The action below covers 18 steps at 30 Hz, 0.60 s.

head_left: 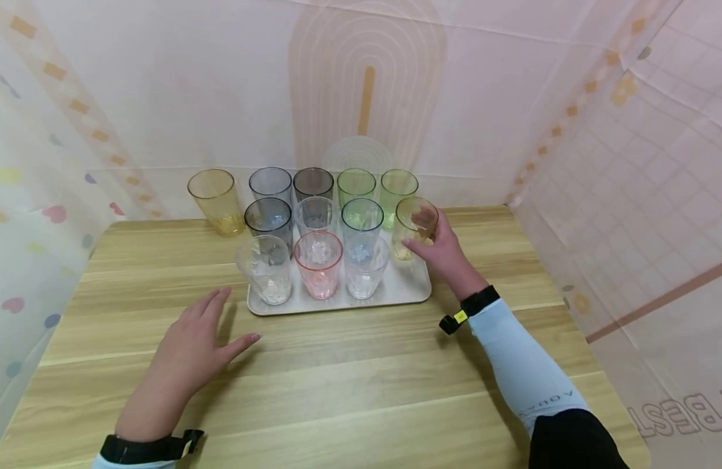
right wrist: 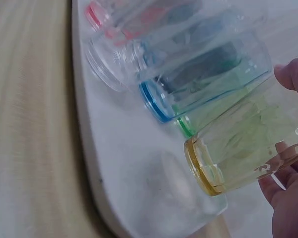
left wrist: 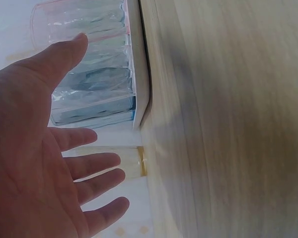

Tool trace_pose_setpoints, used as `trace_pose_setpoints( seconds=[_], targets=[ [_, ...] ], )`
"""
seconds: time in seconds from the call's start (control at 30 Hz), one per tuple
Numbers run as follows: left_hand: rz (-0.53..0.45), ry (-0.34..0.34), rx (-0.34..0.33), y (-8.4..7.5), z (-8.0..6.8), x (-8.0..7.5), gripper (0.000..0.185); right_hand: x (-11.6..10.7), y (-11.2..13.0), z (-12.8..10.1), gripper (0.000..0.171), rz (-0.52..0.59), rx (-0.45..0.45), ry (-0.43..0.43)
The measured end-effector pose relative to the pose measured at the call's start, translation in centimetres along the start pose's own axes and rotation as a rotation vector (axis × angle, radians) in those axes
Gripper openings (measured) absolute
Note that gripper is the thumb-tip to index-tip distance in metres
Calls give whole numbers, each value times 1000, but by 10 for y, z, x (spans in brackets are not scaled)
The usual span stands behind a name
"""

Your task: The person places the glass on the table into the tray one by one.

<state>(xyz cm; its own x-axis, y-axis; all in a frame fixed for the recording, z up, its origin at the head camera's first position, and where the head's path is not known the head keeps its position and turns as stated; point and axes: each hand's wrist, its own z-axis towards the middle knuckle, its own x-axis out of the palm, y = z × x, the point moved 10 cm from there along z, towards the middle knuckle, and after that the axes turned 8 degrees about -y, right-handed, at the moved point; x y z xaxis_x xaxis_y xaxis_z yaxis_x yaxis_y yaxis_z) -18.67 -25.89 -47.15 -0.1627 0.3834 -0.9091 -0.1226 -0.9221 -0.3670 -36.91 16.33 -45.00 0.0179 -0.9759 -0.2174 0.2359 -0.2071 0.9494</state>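
My right hand [head_left: 447, 257] grips a pale yellow drinking glass [right wrist: 238, 151] around its side, at the right end of a white tray [head_left: 410, 286]. The glass leans slightly; whether its base touches the tray I cannot tell. My left hand [head_left: 187, 348] is held over the table left of the tray, fingers spread, holding nothing. A clear glass [head_left: 270, 280], a pink-rimmed glass [head_left: 318, 277] and another clear glass [head_left: 363, 280] make the tray's front row. Behind them are a dark bluish glass [head_left: 269, 225], a grey glass [head_left: 316, 215] and a blue-tinted glass [head_left: 361, 225].
Along the back stand a smoky blue glass [head_left: 270, 182], a dark brown glass [head_left: 313, 184] and two green glasses [head_left: 356, 185]. An amber glass [head_left: 217, 202] stands off the tray at the back left. Patterned cloth [head_left: 220, 85] walls the wooden table [head_left: 337, 378] behind and at both sides.
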Motion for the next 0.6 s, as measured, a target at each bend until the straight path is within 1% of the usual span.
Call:
trace_pose_setpoints(
  seconds=[0.1, 0.27, 0.43, 0.6],
  targets=[
    [-3, 8, -11, 1, -1, 0, 110, 6, -4, 10, 82, -7, 15, 4],
    [-8, 9, -15, 1, -1, 1, 110, 10, -10, 16, 85, -1, 36, 3],
    [-11, -10, -8, 1, -1, -1, 108, 15, -18, 15, 87, -28, 59, 17],
    [-15, -10, -13, 2, 0, 0, 107, 19, -20, 12, 83, -40, 52, 21]
  ],
)
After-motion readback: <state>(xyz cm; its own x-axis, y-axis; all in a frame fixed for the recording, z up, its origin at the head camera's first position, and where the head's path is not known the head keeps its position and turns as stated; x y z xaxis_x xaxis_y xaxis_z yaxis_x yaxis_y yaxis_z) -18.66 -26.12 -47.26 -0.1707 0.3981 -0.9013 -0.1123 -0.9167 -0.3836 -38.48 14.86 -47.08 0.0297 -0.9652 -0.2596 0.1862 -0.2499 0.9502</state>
